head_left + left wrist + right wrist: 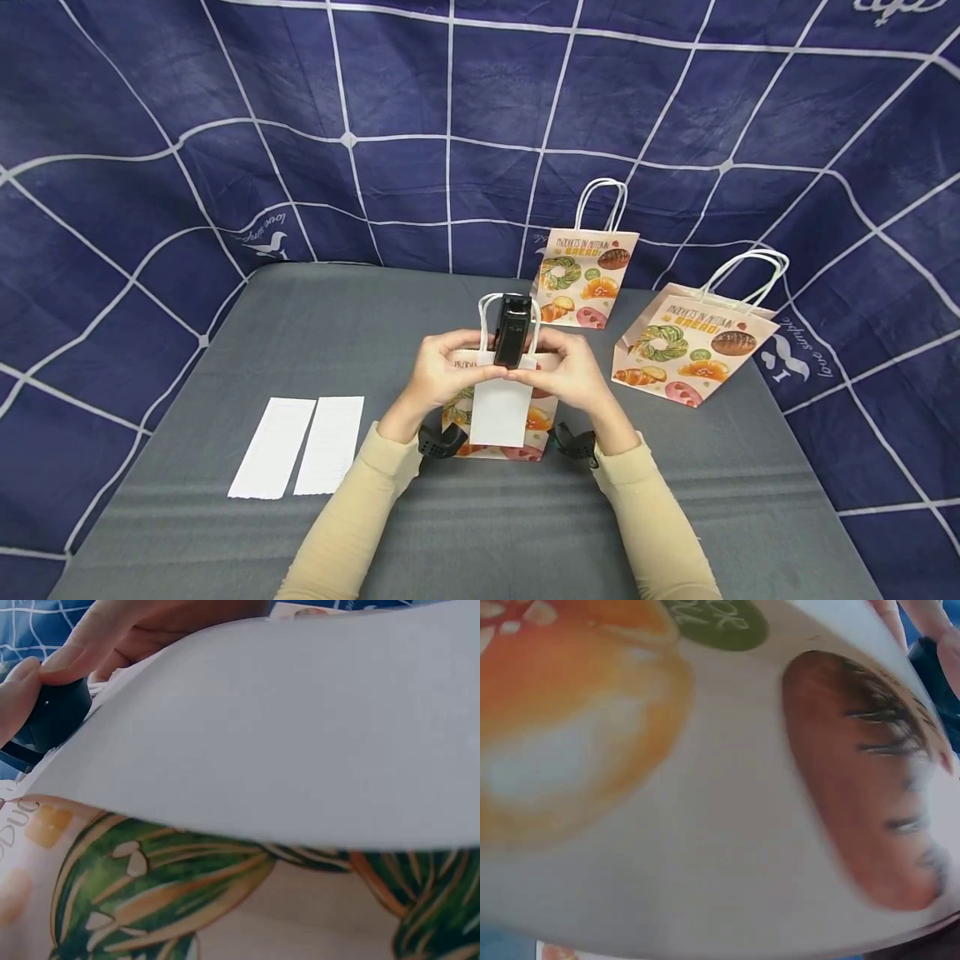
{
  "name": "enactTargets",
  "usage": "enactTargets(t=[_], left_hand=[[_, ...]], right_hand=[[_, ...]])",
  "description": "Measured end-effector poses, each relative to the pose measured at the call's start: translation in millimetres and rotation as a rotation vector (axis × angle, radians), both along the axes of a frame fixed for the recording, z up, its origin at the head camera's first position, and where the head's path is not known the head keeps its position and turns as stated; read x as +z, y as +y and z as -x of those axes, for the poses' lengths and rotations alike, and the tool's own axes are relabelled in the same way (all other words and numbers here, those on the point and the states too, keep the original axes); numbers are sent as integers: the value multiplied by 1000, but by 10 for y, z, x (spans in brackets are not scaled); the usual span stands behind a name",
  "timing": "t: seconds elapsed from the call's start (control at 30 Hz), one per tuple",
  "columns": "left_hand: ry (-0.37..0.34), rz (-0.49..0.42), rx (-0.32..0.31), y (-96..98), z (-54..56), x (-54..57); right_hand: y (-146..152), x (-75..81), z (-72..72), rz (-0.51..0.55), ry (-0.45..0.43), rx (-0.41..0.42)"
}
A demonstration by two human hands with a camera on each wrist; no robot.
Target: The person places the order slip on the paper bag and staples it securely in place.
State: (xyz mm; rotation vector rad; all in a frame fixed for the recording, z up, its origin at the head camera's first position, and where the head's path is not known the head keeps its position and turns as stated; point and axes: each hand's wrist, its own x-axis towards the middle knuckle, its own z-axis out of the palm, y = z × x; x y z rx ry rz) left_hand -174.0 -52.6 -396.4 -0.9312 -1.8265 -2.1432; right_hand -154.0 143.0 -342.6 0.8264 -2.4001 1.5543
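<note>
Both your hands are on the stapler now: left hand [444,368] and right hand [568,371] grip it from either side, thumbs meeting at its lower end. The stapler [513,327] sits over the top edge of the near bag [542,408], between the white handles, nose towards you. Down the bag's front hangs a paper slip [498,412], its upper end tucked in by the stapler, its lower end loose; the left wrist view shows it bowed away from the print.

So this looks like the stapling step, slip to bag, and you're right at the squeeze. Whether the staple has gone through, you can't tell from here. The next move calls for an even press with both thumbs, slip kept straight, then an easy release so the paper doesn't tear.

Over on your left, two more slips, the outer slip [272,448] and the inner slip [330,444], lie side by side on the counter [405,533]. Up to the right stand the back bag [588,275] and the right-hand bag [697,343], no slip showing on either front.
</note>
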Motion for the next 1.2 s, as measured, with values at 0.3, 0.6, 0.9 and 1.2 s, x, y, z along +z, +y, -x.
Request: enactTargets(t=[0.3, 0.6, 0.9, 1.2], left_hand=[[-69, 35, -5, -13, -39, 63], [3, 119, 73, -32, -27, 144], [59, 118, 68, -29, 34, 223], [109, 91, 67, -14, 91, 360]], right_hand=[[67, -76, 69, 67, -105, 76], [127, -184, 177, 71, -78, 86], [82, 13, 133, 19, -42, 31], [73, 187, 130, 70, 40, 59]])
